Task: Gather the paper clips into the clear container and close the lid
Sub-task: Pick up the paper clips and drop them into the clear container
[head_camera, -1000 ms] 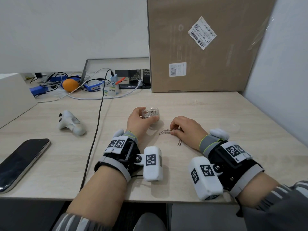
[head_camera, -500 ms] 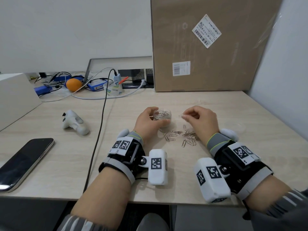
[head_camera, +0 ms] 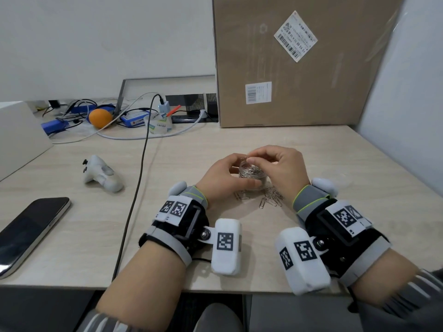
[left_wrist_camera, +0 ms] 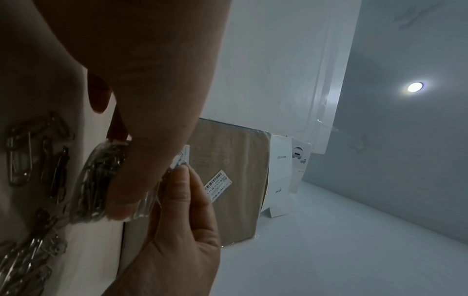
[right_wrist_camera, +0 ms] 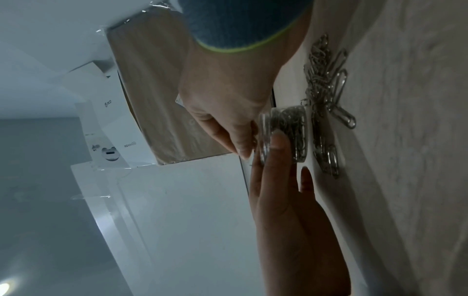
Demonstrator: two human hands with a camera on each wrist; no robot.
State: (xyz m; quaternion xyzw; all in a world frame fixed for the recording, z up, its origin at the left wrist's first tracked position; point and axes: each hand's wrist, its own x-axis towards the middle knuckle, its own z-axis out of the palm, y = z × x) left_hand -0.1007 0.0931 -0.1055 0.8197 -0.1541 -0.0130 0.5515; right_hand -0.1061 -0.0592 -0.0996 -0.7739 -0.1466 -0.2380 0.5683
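A small clear container [head_camera: 252,175] with several silver paper clips inside stands on the desk. My left hand [head_camera: 220,176] grips its side; in the left wrist view the thumb lies across the container [left_wrist_camera: 101,176]. My right hand [head_camera: 280,164] hovers over the open mouth, thumb and forefinger pinched together on what looks like a thin paper clip. Several loose paper clips [head_camera: 271,199] lie just in front of the container, between my wrists. In the right wrist view they [right_wrist_camera: 326,80] sit beside the container [right_wrist_camera: 286,132]. I cannot make out the lid.
A large cardboard box [head_camera: 299,63] stands at the back. To the left, a black cable [head_camera: 141,164] runs down the desk past a white controller [head_camera: 100,173] and a phone [head_camera: 31,226]. A tape roll [head_camera: 158,123], an orange [head_camera: 100,118] and wires clutter the back left.
My right hand rose from the loose clips on the desk and moved left to the container's mouth. The left hand kept hold of the container.
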